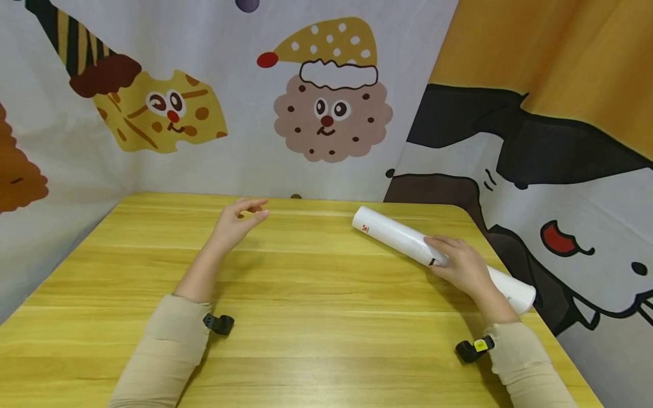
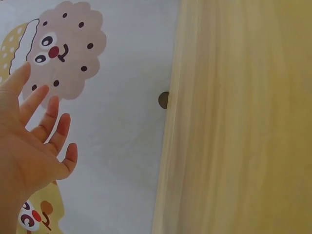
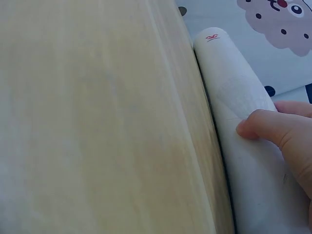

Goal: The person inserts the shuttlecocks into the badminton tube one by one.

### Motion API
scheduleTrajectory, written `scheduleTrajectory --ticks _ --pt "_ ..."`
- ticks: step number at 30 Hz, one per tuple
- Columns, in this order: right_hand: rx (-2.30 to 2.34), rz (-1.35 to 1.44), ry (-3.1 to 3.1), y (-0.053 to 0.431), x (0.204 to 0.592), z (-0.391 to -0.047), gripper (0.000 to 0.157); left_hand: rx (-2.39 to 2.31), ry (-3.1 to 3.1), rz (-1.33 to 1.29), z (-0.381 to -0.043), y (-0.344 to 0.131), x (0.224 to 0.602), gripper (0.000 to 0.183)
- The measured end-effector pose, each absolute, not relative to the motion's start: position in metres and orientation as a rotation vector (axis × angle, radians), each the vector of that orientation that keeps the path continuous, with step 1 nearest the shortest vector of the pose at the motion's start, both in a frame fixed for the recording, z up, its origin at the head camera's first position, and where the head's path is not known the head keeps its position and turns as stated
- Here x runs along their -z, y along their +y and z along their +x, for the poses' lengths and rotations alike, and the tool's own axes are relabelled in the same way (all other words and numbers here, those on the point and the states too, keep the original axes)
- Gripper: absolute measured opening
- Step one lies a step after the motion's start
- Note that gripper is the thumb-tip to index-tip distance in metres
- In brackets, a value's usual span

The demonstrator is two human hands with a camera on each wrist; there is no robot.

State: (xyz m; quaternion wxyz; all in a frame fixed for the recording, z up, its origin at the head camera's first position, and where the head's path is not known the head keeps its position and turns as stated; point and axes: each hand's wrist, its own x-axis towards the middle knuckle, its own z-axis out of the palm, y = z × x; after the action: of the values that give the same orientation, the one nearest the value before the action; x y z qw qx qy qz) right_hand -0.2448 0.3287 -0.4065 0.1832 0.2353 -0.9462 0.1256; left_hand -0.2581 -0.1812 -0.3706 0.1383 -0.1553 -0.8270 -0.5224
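Observation:
A long white roll with a small red mark near its far end lies slantwise at the right side of the table. My right hand grips it around the middle, covering part of it. In the right wrist view the thumb presses on the near side of the white roll, and the other fingers go over its far side. My left hand is raised over the back left of the table, holding nothing. Its fingers are loosely bent and spread in the left wrist view, palm showing.
The wood-grain table reaches back to a white curtain printed with cartoon figures. More printed cloth hangs along the table's right edge, near the roll's lower end. A small black camera sits on each wrist.

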Motion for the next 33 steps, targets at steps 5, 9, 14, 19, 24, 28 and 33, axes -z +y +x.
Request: scheduleTrajectory --ticks 5,9,14,19,24,28,33 --pt "-0.327 0.663 -2.690 0.328 0.407 -0.246 0.066 1.521 -2.388 -0.461 -0.242 -0.176 0.354 0.036" --pt "-0.302 0.652 -2.717 0.327 0.406 -0.247 0.067 1.504 -2.404 -0.468 -0.235 -0.174 0.347 0.036" --pt "-0.284 0.633 -2.751 0.326 0.404 -0.245 0.068 1.532 -2.396 -0.463 -0.239 -0.177 0.351 0.035" --pt "-0.269 0.614 -2.755 0.326 0.401 -0.245 0.069 1.521 -2.406 -0.438 -0.256 -0.187 0.370 0.038" --pt "-0.263 0.606 -2.758 0.324 0.399 -0.245 0.068 1.504 -2.423 -0.425 -0.258 -0.191 0.373 0.041" --pt "-0.262 0.613 -2.755 0.324 0.398 -0.246 0.068 1.504 -2.438 -0.411 -0.256 -0.194 0.370 0.042" --pt "-0.265 0.638 -2.728 0.326 0.395 -0.246 0.066 1.483 -2.492 -0.426 -0.254 -0.199 0.368 0.043"
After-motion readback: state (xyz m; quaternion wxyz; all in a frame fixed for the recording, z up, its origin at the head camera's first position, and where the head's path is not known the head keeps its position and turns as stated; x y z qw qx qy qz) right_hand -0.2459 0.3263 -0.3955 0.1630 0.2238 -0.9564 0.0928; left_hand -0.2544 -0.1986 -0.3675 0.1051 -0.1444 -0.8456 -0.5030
